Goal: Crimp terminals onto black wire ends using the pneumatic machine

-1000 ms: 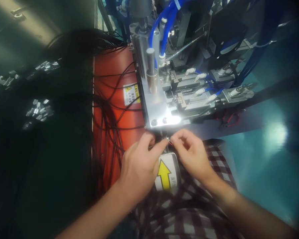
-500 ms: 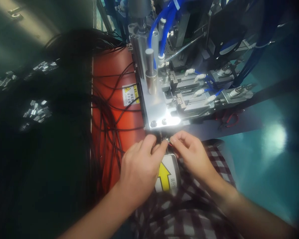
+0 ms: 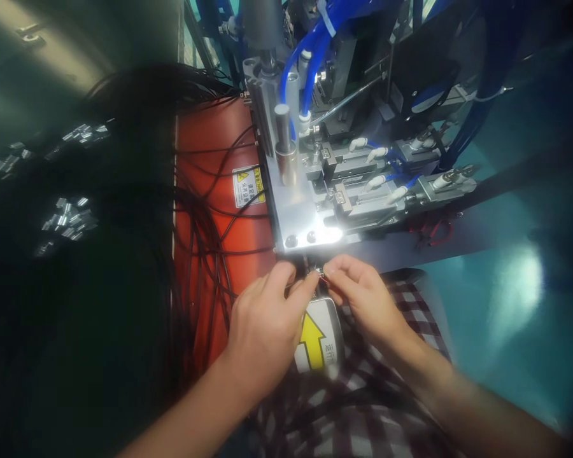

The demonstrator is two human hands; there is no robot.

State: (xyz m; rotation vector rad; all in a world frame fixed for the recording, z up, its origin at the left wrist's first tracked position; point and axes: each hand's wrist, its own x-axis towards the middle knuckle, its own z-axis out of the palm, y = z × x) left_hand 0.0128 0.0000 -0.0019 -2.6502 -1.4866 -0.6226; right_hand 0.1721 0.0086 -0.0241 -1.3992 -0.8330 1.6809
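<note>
Between my two hands, right in front of the machine's metal block [image 3: 298, 210], is a small silvery piece [image 3: 320, 273] with a thin red wire beside it. My left hand [image 3: 270, 312] has its thumb and forefinger closed at the left side of this piece. From the right, my right hand [image 3: 360, 286] pinches at the same piece, the fingertips of both hands almost meeting. The fingers hide most of it, so its exact shape cannot be told. Just below the hands lies a white plate with a yellow arrow [image 3: 312, 337].
Black cables [image 3: 205, 254] cross the red surface [image 3: 210, 127] to the left. Loose shiny metal pieces [image 3: 69, 219] lie in heaps on the dark surface farther left. Pneumatic cylinders [image 3: 363, 184] with blue hoses [image 3: 286, 83] stand ahead, and red-handled pliers [image 3: 439, 232] lie to the right.
The view has shifted slightly, with the machine now a little lower and farther left. Both hands keep their pinch at the small silvery piece.
</note>
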